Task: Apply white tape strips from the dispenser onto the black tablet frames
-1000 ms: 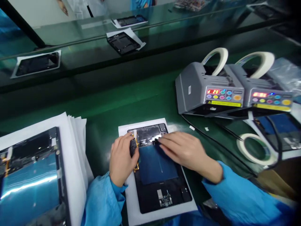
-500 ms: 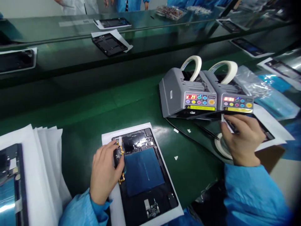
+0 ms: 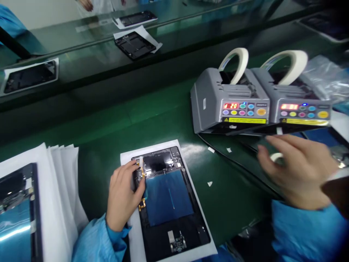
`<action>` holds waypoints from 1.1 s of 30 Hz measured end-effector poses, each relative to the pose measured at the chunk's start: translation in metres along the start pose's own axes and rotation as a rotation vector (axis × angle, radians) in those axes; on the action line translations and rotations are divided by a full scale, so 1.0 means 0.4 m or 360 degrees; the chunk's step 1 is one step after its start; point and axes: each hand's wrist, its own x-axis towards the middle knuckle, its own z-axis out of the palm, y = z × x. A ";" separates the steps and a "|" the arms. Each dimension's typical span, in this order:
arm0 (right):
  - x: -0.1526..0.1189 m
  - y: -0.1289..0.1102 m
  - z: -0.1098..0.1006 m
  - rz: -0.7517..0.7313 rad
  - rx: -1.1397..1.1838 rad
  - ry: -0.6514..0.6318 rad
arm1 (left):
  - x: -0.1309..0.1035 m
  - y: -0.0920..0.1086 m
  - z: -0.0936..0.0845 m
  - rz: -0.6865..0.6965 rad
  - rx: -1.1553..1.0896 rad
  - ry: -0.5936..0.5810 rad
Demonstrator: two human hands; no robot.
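An opened tablet (image 3: pixel 163 240) lies on a white sheet, its blue-covered battery (image 3: pixel 169 198) and inner parts showing. My left hand (image 3: pixel 122 194) is at the tablet's upper left edge, fingers and thumb curled around a thin gold flex cable (image 3: pixel 142 204); the fingers partly hide it. In front of the right-hand tape dispenser (image 3: pixel 297 98), my right hand (image 3: pixel 297 167) is raised and blurred. Its thumb and index finger come close together around a small dark piece that is too smeared to name. Below that dispenser's front, a short white tape end (image 3: pixel 279 131) sticks out.
A second tape dispenser (image 3: pixel 231 98) adjoins the first. A black cable (image 3: pixel 237 160) and white scraps (image 3: pixel 209 184) lie before them. Another tablet (image 3: pixel 20 218) rests on stacked white sheets (image 3: pixel 64 189) at left. More tablets (image 3: pixel 135 45) stand on the rear ledge.
My right hand has drawn back from the dispenser front, toward me. The left hand stays at the tablet's edge, its fingers slightly shifted. The view has turned a little.
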 end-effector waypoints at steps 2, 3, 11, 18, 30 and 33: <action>0.059 -0.062 0.007 -0.0292 -0.0012 -0.0011 | 0.002 -0.003 0.001 0.0019 0.0002 0.0017; 0.082 -0.084 0.014 -0.0372 -0.0023 0.0000 | 0.003 -0.004 0.001 0.0024 0.0002 0.0026; 0.093 -0.107 0.044 -0.0331 0.0130 -0.0039 | -0.001 -0.007 -0.002 0.0013 0.0017 -0.0002; 0.091 -0.109 0.048 -0.0239 0.0118 -0.0036 | -0.001 -0.007 0.001 0.0024 0.0015 -0.0018; 0.093 -0.105 0.057 -0.0221 0.0126 -0.0014 | 0.000 -0.006 0.001 -0.0005 0.0007 -0.0022; 0.108 -0.095 0.064 -0.0350 0.0048 0.0054 | 0.001 -0.007 0.004 0.0007 0.0018 -0.0019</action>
